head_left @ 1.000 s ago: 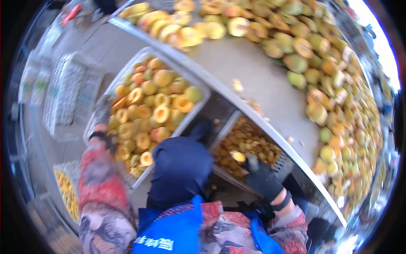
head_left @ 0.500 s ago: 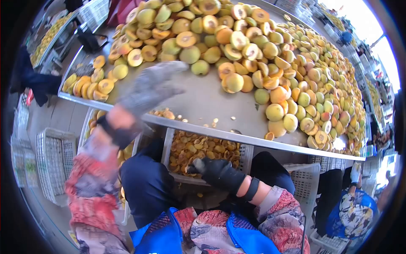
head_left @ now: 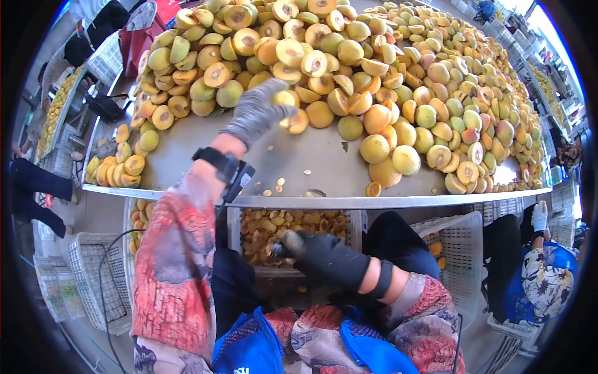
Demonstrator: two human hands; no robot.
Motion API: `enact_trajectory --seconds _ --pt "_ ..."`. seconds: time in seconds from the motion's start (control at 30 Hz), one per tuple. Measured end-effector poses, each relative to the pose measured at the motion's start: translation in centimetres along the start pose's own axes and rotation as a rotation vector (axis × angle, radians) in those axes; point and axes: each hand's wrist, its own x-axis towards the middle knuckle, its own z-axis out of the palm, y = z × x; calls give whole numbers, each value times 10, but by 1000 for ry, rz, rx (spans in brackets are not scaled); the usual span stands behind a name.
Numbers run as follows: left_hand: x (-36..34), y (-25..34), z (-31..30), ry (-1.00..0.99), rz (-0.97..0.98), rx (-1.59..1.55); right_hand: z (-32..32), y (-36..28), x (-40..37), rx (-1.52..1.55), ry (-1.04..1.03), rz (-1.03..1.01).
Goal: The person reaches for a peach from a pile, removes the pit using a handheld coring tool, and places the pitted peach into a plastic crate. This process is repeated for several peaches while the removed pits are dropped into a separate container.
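"Where is the yellow fruit (head_left: pixel 284 98)?"

"On the metal table (head_left: pixel 336 162), between thumb and fingertips of the spread left hand (head_left: pixel 254 113). Likely light, soft, slippery if cut; best cupped by its skin."

"The right hand (head_left: pixel 330 256)?"

"Curled above a white crate (head_left: pixel 356 232) of fruit scraps (head_left: pixel 261 227); whether it pinches anything, I cannot tell."

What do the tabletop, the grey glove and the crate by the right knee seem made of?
Tabletop: probably stainless steel; smooth, grey, with a soft sheen.
Grey glove: apparently knitted fabric; matte, streaked like yarn.
Crate: likely moulded plastic; pale, stiff-walled, with regular holes.
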Motion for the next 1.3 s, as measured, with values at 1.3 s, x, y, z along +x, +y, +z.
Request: enact_trajectory --seconds 1.3 --pt "-150 85 -20 413 -554 -1814 10 -11 49 362 344 133"
